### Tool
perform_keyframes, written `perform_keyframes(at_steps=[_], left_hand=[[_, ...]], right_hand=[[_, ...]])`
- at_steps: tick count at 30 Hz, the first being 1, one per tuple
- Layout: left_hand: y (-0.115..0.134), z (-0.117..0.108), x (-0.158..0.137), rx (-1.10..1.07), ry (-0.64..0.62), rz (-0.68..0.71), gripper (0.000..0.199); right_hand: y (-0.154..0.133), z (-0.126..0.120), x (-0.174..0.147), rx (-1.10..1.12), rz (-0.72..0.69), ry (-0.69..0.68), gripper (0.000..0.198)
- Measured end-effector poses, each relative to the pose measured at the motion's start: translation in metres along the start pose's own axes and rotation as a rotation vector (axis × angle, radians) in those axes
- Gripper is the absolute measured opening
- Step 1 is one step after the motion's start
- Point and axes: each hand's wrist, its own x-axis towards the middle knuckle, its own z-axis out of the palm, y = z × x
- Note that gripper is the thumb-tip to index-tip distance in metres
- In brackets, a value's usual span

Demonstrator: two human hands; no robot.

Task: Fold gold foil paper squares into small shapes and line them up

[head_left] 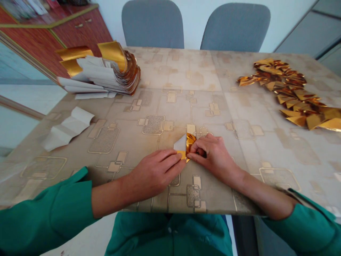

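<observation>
Between my two hands, close to the table's front edge, is a small sheet of gold foil paper [181,144], partly folded, with its white back showing on the left and shiny gold on the right. My left hand [160,167] presses its fingertips on the lower left part of the paper. With thumb and curled fingers, my right hand [210,153] pinches the gold right side. The fingers cover some of the folds.
A thick stack of gold-and-white paper [106,73] stands at the back left of the patterned table [186,96]. A creased white sheet [69,128] lies in front of it. Several folded gold pieces [293,89] are heaped at the right. Two grey chairs [153,25] stand behind.
</observation>
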Motion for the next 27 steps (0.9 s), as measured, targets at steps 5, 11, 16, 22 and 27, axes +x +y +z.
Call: perform_keyframes(at_steps=[5, 11, 16, 22, 27], left_hand=[[0.002, 0.000, 0.001, 0.014, -0.082, -0.005, 0.036], [0.003, 0.001, 0.002, -0.006, -0.120, -0.029, 0.035], [0.004, 0.001, 0.002, -0.010, -0.141, -0.040, 0.034], [0.002, 0.001, 0.001, -0.003, -0.148, -0.039, 0.032], [0.002, 0.002, 0.001, -0.004, -0.148, -0.033, 0.033]], right_hand=[[-0.001, 0.001, 0.000, -0.030, 0.011, 0.012, 0.017], [-0.002, 0.000, 0.000, 0.022, 0.066, 0.034, 0.019], [-0.003, 0.006, -0.003, -0.073, 0.083, 0.076, 0.012], [0.002, -0.001, -0.004, -0.068, 0.096, 0.045, 0.013], [0.004, -0.005, -0.005, -0.042, 0.100, 0.041, 0.013]])
